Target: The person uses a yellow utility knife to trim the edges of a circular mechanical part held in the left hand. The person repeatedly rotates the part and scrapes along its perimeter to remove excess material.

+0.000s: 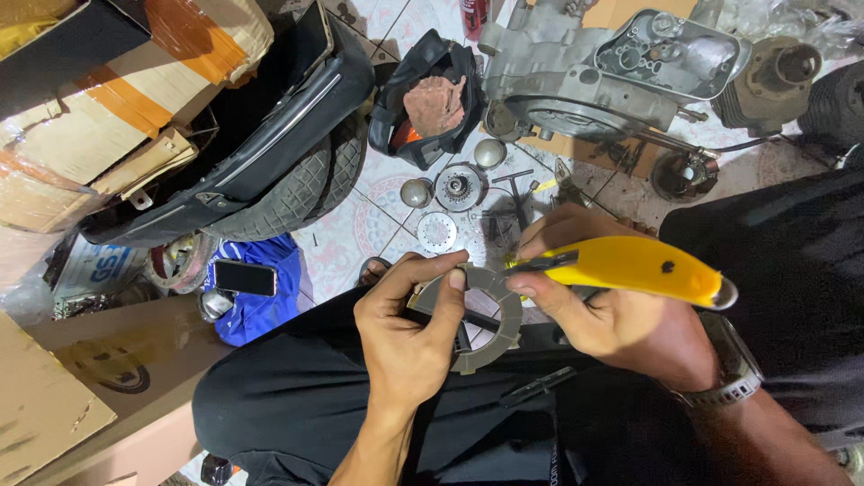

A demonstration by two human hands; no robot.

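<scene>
My left hand point(409, 328) pinches a grey ring-shaped friction plate point(500, 335) with small outer tabs, held over my lap. My right hand point(612, 310) grips a yellow utility knife point(634, 265); its tip rests at the ring's upper edge near my left thumb. A watch sits on my right wrist. Both hands hover above my black trousers.
On the tiled floor ahead lie a toothed clutch hub point(459, 187), a perforated disc point(436, 231), two metal caps and a T-handle tool. An engine case point(576, 81) stands behind them. A tyre point(297, 193), a black bag point(427, 99), a phone point(245, 278) and cardboard boxes are at left.
</scene>
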